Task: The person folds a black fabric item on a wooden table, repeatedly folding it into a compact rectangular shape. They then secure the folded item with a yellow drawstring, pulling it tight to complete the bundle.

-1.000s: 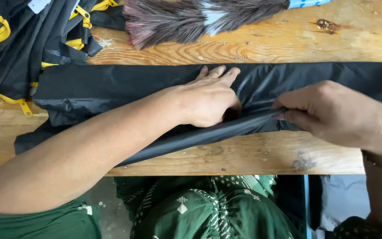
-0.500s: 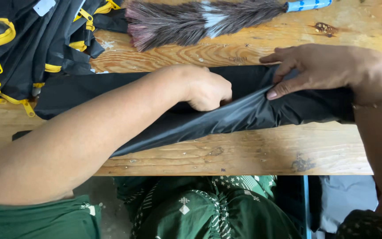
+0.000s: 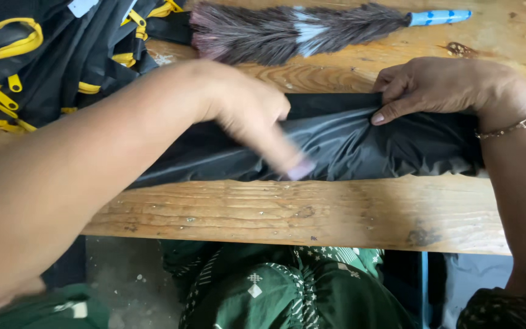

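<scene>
A long strip of black shiny fabric [image 3: 360, 143] lies across the wooden table [image 3: 312, 213], folded lengthwise. My left hand [image 3: 254, 119] is blurred with motion, its fingers spread and its fingertips brushing the fabric near the front fold. My right hand [image 3: 445, 88] rests on the far edge of the fabric, fingers bent and pinching the fold against the table. A thin bracelet [image 3: 515, 125] circles my right wrist.
A feather duster [image 3: 299, 30] with a blue handle lies along the back of the table. A heap of black bags with yellow zips [image 3: 38, 55] fills the back left corner. Green patterned clothing [image 3: 287, 289] shows below the table's front edge.
The fabric has been folded over toward the far edge. My left hand came out of a fist and swept forward over the cloth. My right hand stayed on the far fold.
</scene>
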